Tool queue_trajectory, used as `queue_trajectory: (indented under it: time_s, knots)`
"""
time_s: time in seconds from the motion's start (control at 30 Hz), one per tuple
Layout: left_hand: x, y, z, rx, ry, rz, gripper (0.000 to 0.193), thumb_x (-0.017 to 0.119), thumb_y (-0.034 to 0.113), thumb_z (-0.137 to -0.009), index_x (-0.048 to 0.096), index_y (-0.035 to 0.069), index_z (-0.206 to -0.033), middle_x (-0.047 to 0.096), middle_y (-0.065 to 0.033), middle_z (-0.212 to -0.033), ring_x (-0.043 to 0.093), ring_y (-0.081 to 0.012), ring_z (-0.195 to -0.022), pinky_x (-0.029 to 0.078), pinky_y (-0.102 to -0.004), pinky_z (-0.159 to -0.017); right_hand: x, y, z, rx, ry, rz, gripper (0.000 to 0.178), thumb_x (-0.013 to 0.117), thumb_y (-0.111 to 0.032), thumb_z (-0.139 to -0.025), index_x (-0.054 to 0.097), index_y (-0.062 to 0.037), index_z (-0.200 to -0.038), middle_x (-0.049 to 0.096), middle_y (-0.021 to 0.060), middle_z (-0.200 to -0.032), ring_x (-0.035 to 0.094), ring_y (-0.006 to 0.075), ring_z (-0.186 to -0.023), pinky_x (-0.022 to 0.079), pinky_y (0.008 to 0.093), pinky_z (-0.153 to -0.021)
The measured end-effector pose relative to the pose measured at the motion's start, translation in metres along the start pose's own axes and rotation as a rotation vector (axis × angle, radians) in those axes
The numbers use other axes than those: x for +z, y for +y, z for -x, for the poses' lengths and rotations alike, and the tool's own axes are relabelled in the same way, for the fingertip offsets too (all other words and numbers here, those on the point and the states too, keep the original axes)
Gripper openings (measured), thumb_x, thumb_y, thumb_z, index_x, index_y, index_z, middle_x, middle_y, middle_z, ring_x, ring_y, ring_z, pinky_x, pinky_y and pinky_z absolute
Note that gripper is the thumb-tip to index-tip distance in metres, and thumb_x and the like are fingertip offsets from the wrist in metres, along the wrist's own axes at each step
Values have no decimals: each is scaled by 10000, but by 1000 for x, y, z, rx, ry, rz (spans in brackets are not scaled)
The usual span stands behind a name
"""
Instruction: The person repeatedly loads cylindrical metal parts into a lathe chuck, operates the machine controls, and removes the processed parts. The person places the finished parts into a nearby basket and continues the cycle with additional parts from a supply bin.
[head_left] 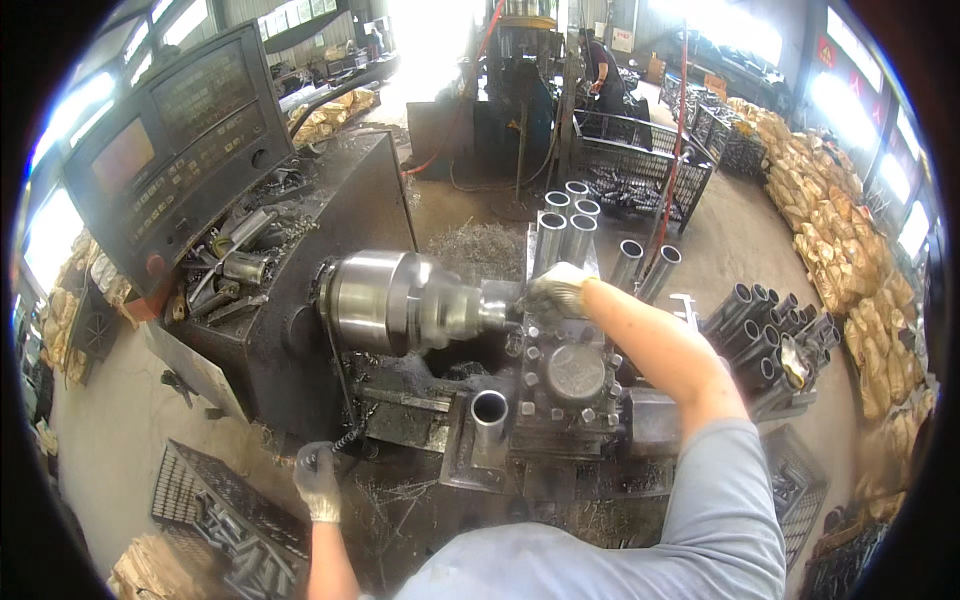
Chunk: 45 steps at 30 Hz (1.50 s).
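Observation:
My left hand (318,478), in a light glove with a dark palm side, is closed at the lower left, beside a coiled cable (350,437). What its fingers hold is hidden. Across the lathe, my right hand (562,288), also gloved, curls its fingers down by the tool post (575,372); what they grip does not show. Just left of these fingers is a shiny metal tube (497,302), in line with the lathe chuck (385,300). The chuck's front part looks blurred. One upright steel tube (489,418) stands on the carriage in front of the tool post.
Several upright tubes (566,222) stand behind my right hand, with more stacked tubes (770,335) and a caliper (685,308) to the right. A control panel (180,130) rises at left. Wire bins (225,500) and stacked sacks (835,230) flank the machine. Another person (603,75) stands far back.

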<state>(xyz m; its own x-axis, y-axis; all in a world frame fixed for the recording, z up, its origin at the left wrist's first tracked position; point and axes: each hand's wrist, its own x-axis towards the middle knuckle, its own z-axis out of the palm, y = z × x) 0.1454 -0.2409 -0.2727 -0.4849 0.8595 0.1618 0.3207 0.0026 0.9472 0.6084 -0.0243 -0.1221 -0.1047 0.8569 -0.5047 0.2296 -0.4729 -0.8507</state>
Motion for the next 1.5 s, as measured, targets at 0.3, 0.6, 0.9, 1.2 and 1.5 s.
queue_trajectory:
  time_s: [0.3, 0.6, 0.9, 1.2, 1.5]
  knots:
    - [70, 119, -26, 110, -376, 495, 76, 655, 68, -1022, 710, 16, -1011, 738, -81, -868, 682, -132, -715, 552, -284, -682, 74, -13, 71, -566, 187, 310, 375, 766, -211, -849, 772, -22, -1173, 783, 143, -1005, 732, 195, -848, 595, 340, -814]
    - [161, 290, -152, 591, -92, 278, 429, 681, 279, -993, 631, 20, -1331, 696, -158, -1162, 694, -254, -1050, 567, -384, -901, 32, -88, 44, -1221, 877, 547, 346, 685, -159, -929, 751, -41, -1247, 761, 234, -1178, 757, 376, -1039, 607, 430, -944]
    - [208, 197, -196, 716, -389, -419, 553, 692, 443, -994, 649, 119, -1439, 621, -185, -1503, 591, -385, -1378, 485, -457, -1150, 5, -18, -25, -414, 37, 1252, 567, 773, -469, -788, 776, -46, -1165, 774, 246, -1119, 756, 374, -1036, 590, 447, -927]
    - [194, 167, -204, 630, -432, -503, 507, 568, 430, -1040, 674, 101, -1411, 689, -161, -1412, 603, -343, -1354, 409, -465, -1182, 33, 8, -69, -281, -226, 1460, 471, 828, -339, -791, 761, -7, -1118, 779, 206, -999, 762, 306, -890, 605, 446, -849]
    - [192, 168, -181, 905, -213, -628, 515, 562, 508, -1059, 696, 83, -1318, 731, -168, -1303, 634, -381, -1278, 436, -499, -1130, 7, 10, -101, 72, -601, 879, 208, 809, -213, -869, 823, -10, -913, 811, 98, -904, 752, 178, -767, 598, 355, -673]
